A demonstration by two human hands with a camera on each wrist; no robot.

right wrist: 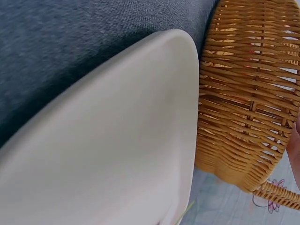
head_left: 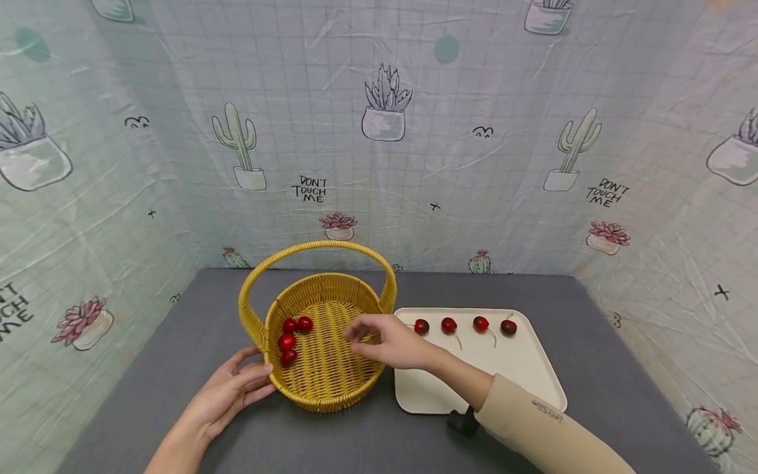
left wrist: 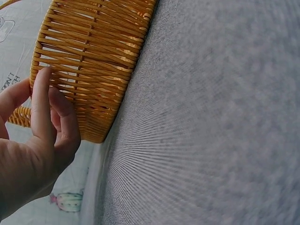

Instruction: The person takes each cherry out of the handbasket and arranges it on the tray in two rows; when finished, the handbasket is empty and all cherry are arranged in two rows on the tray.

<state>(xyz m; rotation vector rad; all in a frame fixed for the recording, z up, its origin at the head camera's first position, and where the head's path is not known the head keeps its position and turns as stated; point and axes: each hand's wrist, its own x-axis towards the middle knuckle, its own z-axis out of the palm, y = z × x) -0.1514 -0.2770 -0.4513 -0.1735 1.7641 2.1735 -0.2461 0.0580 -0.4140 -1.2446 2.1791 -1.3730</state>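
A yellow woven basket (head_left: 322,400) with a tall arched handle stands on the grey table. Several red cherries (head_left: 287,342) lie inside, along its left wall. My left hand (head_left: 227,395) pinches the left rim, thumb over the edge and fingers against the outer weave; the left wrist view shows those fingers (left wrist: 42,108) on the wicker side. Over the basket's right part hovers my right hand (head_left: 387,340), fingers loosely bent, and nothing shows between thumb and fingertips. In the right wrist view the basket's side (right wrist: 248,93) rises beside the tray, with the right hand mostly hidden.
Right of the basket, close to it, lies a cream tray (head_left: 426,392). Several dark red cherries (head_left: 449,325) with stems form a row along its far side. A patterned curtain (head_left: 438,164) encloses the table's back and sides. The right forearm crosses above the tray.
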